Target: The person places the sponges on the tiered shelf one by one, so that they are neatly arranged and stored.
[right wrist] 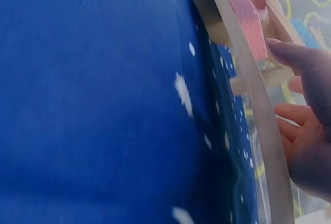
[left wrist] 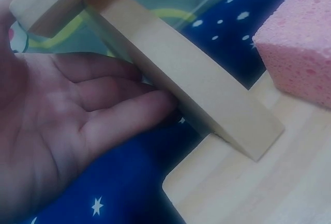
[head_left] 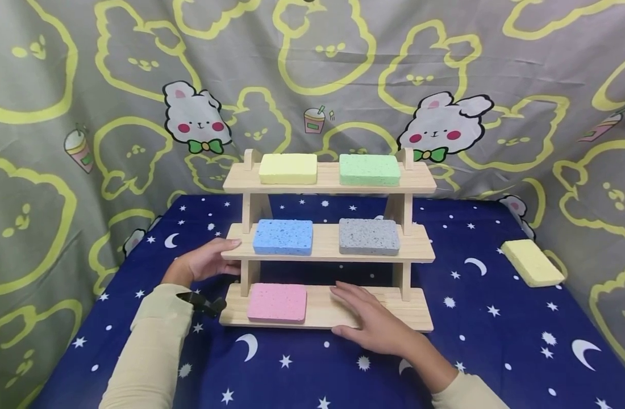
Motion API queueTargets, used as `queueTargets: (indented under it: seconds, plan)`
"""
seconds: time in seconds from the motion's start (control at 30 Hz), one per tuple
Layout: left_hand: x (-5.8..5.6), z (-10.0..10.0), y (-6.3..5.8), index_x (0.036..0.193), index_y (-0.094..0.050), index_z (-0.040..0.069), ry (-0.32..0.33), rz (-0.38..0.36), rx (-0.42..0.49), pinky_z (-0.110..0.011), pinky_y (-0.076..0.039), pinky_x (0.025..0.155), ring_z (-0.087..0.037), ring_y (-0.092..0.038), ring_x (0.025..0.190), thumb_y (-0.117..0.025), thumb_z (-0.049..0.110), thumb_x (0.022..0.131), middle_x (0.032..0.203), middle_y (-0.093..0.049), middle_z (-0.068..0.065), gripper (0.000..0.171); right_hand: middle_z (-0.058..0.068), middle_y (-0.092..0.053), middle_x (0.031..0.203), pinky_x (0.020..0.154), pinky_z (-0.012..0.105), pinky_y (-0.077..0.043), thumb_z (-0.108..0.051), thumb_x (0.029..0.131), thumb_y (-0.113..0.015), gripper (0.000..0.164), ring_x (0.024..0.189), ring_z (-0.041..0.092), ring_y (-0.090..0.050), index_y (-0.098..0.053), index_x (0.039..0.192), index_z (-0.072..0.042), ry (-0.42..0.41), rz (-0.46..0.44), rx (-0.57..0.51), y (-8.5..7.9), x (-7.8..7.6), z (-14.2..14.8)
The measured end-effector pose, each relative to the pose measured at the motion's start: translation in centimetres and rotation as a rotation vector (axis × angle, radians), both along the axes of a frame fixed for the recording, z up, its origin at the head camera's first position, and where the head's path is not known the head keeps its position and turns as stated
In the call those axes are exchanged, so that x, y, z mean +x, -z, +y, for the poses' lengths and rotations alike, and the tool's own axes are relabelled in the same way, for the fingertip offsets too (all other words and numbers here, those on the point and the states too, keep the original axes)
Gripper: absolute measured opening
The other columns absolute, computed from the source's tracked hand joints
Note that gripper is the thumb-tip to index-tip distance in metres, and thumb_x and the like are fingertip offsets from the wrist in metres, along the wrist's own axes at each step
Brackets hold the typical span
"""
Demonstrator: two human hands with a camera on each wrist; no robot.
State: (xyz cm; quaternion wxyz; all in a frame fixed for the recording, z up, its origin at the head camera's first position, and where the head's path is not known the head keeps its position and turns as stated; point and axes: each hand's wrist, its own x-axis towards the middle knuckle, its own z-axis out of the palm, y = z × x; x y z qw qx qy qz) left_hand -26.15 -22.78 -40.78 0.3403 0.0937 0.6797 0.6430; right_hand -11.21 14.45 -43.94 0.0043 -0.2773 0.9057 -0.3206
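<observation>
A three-tier wooden display stand [head_left: 323, 267] rises on the cloth. At the left end of its middle board my left hand [head_left: 210, 261] grips the stand, thumb on top and fingers below. The left wrist view shows those fingertips against the slanted upright [left wrist: 186, 74]. My right hand [head_left: 371, 321] is over the bottom board, fingers extended, to the right of a pink sponge [head_left: 277, 303]; nothing shows in its grasp. Blue [head_left: 283, 237] and grey [head_left: 369, 236] sponges sit on the middle board. On the top board are yellow [head_left: 288, 168] and green [head_left: 370, 170] sponges.
A loose yellow sponge [head_left: 532, 262] lies on the dark blue star-and-moon cloth [head_left: 292, 375] at the right. A grey curtain [head_left: 323, 68] with cartoon prints hangs behind the stand and along both sides. A black strap piece [head_left: 205, 303] sticks out at the left wrist.
</observation>
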Motion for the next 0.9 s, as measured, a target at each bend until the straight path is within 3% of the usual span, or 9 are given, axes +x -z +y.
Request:
queueTargets:
  seconds: [0.2,0.6,0.77,0.9]
  plan:
    - [0.0,0.0,-0.1,0.138,-0.028,-0.011,0.007,0.012,-0.005,-0.044,-0.049,0.090,-0.024,-0.057,0.107,-0.042,0.032,0.097,0.112,-0.060,-0.006,0.061,0.013,-0.040,0.145,0.104,0.054,-0.033,-0.041,0.085,-0.066,0.064,0.133,0.035,-0.037,-0.046,0.138,-0.010,0.040,0.022,-0.012,0.1,0.4,2.2]
    - [0.0,0.1,-0.2,0.139,-0.026,-0.010,-0.006,0.000,-0.023,-0.044,-0.049,0.090,-0.025,-0.056,0.107,-0.043,0.033,0.096,0.112,-0.059,-0.007,0.064,0.005,-0.052,0.135,0.098,0.046,-0.041,-0.032,0.083,-0.071,0.059,0.125,0.025,-0.048,-0.051,0.135,-0.012,0.184,0.039,-0.060,-0.4,1.4,6.4]
    - [0.0,0.1,-0.1,0.139,-0.026,-0.010,-0.008,0.004,-0.025,-0.044,-0.049,0.090,-0.025,-0.056,0.108,-0.042,0.034,0.096,0.112,-0.059,-0.008,0.064,0.000,-0.061,0.123,0.091,0.028,-0.046,-0.026,0.082,-0.074,0.052,0.114,0.019,-0.056,-0.057,0.128,-0.010,0.251,0.116,-0.077,-0.2,2.1,8.3]
    - [0.0,0.1,0.0,0.139,-0.026,-0.010,-0.008,0.008,-0.029,-0.043,-0.049,0.090,-0.025,-0.056,0.108,-0.041,0.034,0.097,0.113,-0.059,-0.007,0.063,0.004,-0.066,0.111,0.084,0.014,-0.045,-0.012,0.080,-0.074,0.044,0.100,0.014,-0.062,-0.061,0.121,-0.005,0.304,0.205,-0.126,-0.3,2.1,10.4]
